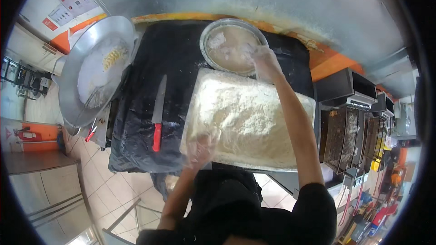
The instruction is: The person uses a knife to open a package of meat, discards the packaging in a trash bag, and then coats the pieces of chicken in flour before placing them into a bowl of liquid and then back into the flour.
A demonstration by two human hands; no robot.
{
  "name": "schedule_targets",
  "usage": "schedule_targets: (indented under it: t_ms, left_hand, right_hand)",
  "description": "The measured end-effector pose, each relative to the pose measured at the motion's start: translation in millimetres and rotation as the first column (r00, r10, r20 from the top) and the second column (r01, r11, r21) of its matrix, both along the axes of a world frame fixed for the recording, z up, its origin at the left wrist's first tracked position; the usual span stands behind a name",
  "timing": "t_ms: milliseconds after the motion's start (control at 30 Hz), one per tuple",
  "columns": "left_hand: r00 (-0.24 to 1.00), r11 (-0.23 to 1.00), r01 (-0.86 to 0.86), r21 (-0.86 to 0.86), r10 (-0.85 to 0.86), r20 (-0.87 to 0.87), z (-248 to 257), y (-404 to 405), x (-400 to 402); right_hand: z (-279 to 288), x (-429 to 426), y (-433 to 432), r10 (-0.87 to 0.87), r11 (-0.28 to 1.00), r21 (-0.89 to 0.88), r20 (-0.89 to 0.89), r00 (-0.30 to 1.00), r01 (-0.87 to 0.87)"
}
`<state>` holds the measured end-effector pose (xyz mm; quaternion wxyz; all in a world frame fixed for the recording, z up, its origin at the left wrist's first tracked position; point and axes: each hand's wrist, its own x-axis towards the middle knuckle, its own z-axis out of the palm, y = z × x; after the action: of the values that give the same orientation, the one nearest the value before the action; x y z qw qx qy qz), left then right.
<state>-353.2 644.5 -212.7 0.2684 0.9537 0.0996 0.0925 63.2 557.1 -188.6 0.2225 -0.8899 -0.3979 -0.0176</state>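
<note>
My right hand (266,62), in a clear plastic glove, reaches over the right rim of a round metal bowl (203,46). Its fingertips are at the cloudy beige liquid, beside pale lumps; blur hides whether they grip one. Another whitish lump (216,40) lies at the liquid's left side. My left hand (201,150), also gloved and blurred, is at the near left corner of a wide tray (189,122). White flour (245,109) covers the tray, heaped towards its far side. What the left fingers do is unclear.
Left of the tray, a red-handled knife (158,122) lies on black plastic sheeting (139,136). A large metal wok (73,85) at far left holds whitish foaming contents and a yellowish ridged piece (114,58). Wire fryer baskets (342,139) stand to the right. A wall bounds the back.
</note>
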Motion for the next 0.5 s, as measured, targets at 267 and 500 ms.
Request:
schedule_targets:
  t_ms: [267, 500]
  left_hand:
    - [0.997, 0.882, -0.041, 0.469, 0.009, 0.071, -5, -1, -12]
    - [0.978, 0.999, -0.038, -0.035, 0.045, 0.204, -46, -10, -24]
  right_hand:
    - [18, 64, 78, -0.298, 0.953, -0.1, -0.141, 0.944, 0.285]
    - [47, 76, 27, -0.483, 0.768, -0.575, -0.227, 0.846, 0.284]
